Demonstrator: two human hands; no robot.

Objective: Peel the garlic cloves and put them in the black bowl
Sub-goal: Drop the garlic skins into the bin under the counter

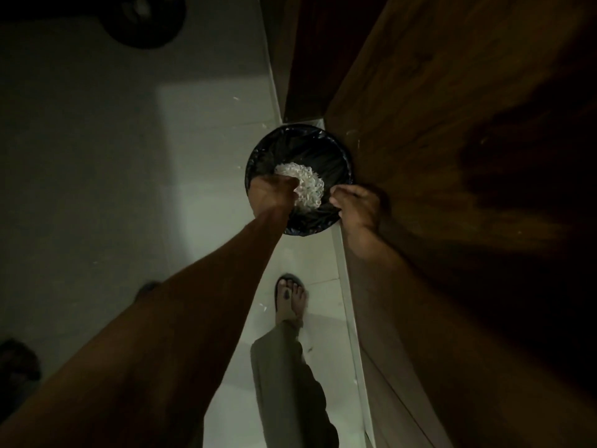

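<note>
A round bin [258,156] lined with a black plastic bag stands on the floor against a wooden cabinet. A heap of white garlic peels [307,185] lies inside it. My left hand [269,194] reaches down into the bin at the left edge of the heap, back of the hand up, its fingers hidden beneath it. My right hand [357,205] pinches the bag's edge at the bin's right rim. No garlic cloves and no black bowl are in view.
The scene is dim. A brown wooden cabinet [452,156] fills the right side. The pale tiled floor [210,140] carries scattered peel flecks. My foot in a sandal [290,299] stands just below the bin. A dark round object [148,21] sits at top left.
</note>
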